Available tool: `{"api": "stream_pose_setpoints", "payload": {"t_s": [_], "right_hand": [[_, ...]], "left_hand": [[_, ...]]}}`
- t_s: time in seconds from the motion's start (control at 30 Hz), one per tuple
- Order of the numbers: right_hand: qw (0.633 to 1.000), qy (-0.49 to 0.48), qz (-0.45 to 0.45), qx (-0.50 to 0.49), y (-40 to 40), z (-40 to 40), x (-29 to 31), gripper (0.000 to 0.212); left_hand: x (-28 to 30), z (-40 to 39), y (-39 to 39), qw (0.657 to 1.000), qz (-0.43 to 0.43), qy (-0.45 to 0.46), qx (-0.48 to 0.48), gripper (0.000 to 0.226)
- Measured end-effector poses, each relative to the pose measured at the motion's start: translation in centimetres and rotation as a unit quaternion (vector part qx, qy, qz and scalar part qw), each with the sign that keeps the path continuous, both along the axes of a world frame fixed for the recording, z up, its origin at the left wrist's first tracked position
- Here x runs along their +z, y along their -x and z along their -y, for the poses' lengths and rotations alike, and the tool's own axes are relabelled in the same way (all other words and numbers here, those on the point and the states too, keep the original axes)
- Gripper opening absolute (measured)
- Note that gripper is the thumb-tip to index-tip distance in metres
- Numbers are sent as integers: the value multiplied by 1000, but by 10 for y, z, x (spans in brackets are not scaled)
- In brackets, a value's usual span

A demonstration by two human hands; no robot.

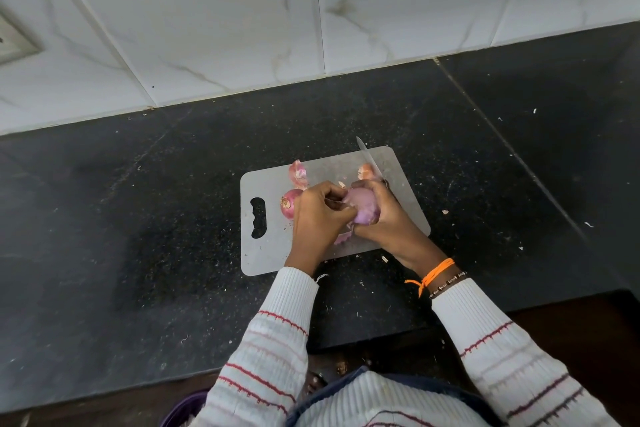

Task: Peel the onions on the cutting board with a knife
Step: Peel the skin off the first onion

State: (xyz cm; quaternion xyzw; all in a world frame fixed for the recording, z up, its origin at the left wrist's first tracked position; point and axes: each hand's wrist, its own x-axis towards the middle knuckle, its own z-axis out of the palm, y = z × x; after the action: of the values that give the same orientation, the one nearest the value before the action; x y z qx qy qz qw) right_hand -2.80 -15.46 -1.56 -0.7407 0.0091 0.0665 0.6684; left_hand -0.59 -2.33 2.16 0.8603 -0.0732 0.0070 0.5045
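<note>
A half-peeled red onion (364, 207) is being held above the cutting board (322, 180) between both hands. The left hand (317, 218) is curled at the onion's near-left side, its fingertips (337, 199) pinching at what appears to be a loose flap of skin, while the right hand (384, 215) is wrapped around the onion's right side and is also carrying the knife (369, 159), whose blade is pointing up and away from the person over the board's far edge. The step is judged to be best done by the skin being pulled away in one strip, from the cut end downward, with the onion being turned in the right hand; because the blade is being held in the same hand as the onion, its edge is best kept turned away from the left fingers. The exposed flesh is showing pale purple and smooth, and a curl of skin (343, 238) is hanging below it, near the board. A second, unpeeled onion (289, 206) is lying on the board just left of the left hand, partly hidden by it. Discarded skins (299, 174) are lying toward the board's far side. The board is resting on a dark speckled tabletop (138, 218), where small scraps are scattered.
</note>
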Motion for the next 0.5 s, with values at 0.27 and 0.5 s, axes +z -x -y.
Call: {"api": "stream_pose_setpoints", "payload": {"t_s": [0.27, 0.5], "right_hand": [[1000, -19, -8, 13, 1, -4, 4, 70], [995, -93, 7, -20, -5, 4, 1, 73]], "left_hand": [[2, -7, -4, 994, -50, 76, 57, 29], [12, -6, 0, 946, -169, 276, 16, 29]]}}
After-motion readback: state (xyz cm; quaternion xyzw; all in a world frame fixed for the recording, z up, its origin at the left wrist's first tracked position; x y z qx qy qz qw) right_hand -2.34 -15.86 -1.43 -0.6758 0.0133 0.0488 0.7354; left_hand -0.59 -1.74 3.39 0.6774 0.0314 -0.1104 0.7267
